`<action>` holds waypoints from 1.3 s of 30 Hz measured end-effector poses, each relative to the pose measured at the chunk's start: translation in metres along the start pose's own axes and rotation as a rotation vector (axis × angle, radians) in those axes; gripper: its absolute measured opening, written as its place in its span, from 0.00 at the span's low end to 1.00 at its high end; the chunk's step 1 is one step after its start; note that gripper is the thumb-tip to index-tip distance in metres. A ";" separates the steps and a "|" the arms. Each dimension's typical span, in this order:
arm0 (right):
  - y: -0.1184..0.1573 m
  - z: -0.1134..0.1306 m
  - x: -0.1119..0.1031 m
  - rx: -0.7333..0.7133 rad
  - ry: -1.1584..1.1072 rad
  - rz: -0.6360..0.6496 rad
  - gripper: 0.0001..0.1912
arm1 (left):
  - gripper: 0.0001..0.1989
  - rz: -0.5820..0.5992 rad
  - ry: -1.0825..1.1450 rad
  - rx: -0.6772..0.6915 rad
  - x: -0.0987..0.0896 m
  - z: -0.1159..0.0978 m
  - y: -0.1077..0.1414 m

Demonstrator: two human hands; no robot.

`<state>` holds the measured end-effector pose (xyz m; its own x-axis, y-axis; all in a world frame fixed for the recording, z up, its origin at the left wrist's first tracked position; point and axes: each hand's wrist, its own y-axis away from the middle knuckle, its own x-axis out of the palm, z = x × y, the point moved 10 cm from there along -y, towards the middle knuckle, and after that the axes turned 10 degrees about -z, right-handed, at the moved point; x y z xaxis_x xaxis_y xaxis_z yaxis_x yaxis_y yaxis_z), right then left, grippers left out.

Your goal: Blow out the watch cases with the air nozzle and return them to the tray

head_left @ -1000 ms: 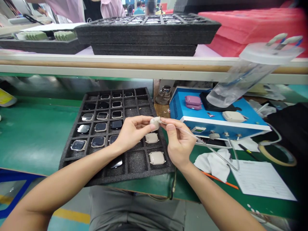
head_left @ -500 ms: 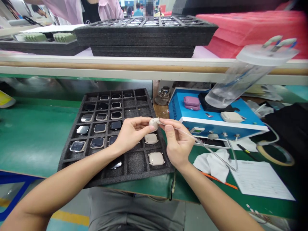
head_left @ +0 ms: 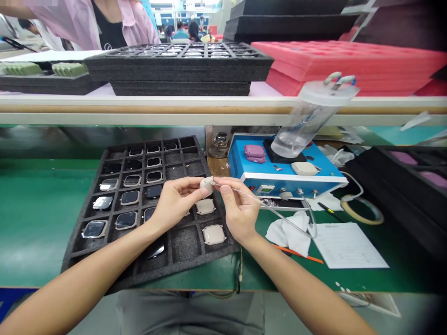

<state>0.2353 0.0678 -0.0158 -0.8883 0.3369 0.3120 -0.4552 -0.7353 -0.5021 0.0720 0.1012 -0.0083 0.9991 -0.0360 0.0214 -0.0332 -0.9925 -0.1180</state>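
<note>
My left hand (head_left: 176,202) is closed, pinching a small beige watch case (head_left: 206,185) on edge above a black foam tray (head_left: 185,244). Pinched in my right hand (head_left: 240,211) is the end of a thin clear tube (head_left: 279,215), its tip at the edge of the case. Whether the tip goes into the case, I cannot tell. Watches with dark screens fill many of the tray's compartments. Below my hands, a beige watch case (head_left: 214,234) lies in the near right compartment, with another beige case (head_left: 206,206) behind it.
A blue control box (head_left: 293,181) stands at right, carrying a clear cylinder (head_left: 296,121), purple cases (head_left: 254,152) and a beige case (head_left: 305,168). Before it lie a white cloth (head_left: 289,232), a paper sheet (head_left: 349,246) and a tape roll (head_left: 363,211). A shelf (head_left: 139,111) crosses behind.
The view has swung to the right, bringing a black tray with purple pieces into sight. Both hands keep hold of the watch case and the tube in much the same pose.
</note>
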 end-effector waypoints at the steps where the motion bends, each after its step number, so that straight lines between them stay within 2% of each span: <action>1: 0.000 0.000 0.000 -0.002 -0.008 0.002 0.07 | 0.17 -0.001 0.001 -0.001 0.000 0.000 0.000; 39: 0.001 -0.002 0.002 0.018 -0.024 0.015 0.07 | 0.17 -0.001 -0.011 0.002 0.000 0.000 0.000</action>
<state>0.2335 0.0686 -0.0170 -0.8934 0.3113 0.3239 -0.4402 -0.7508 -0.4925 0.0718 0.1014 -0.0079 0.9994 -0.0334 0.0109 -0.0318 -0.9922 -0.1203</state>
